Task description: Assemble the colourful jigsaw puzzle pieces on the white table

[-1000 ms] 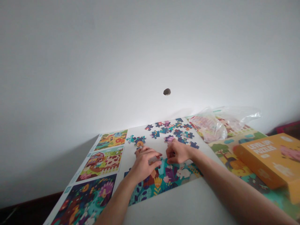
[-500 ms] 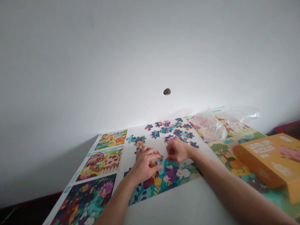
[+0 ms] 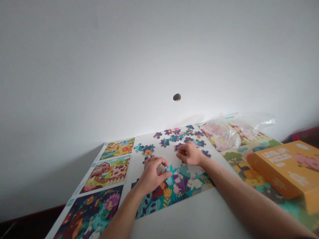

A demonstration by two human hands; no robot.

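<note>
My left hand (image 3: pixel 152 173) lies at the top edge of a partly assembled jigsaw puzzle (image 3: pixel 171 196), with its thumb tip against a teal puzzle piece (image 3: pixel 170 175). I cannot tell whether that piece is gripped. My right hand (image 3: pixel 189 154) hangs just above, fingers curled, nearest a dark purple piece (image 3: pixel 177 146). Anything inside those fingers is hidden. Several loose jigsaw pieces (image 3: pixel 164 142) are scattered on the white board (image 3: pixel 169 156) beyond both hands.
Printed picture panels (image 3: pixel 107 174) run down the board's left side. To the right lie a crumpled clear plastic bag (image 3: pixel 221 135) and an orange Level Up Puzzles box (image 3: pixel 286 167) on a printed puzzle sheet (image 3: pixel 239 162). A white wall with a small hole (image 3: pixel 176 97) stands behind.
My left hand has drawn back to the left, uncovering the teal piece. My right hand has lifted slightly away from the assembled section, toward the loose pieces.
</note>
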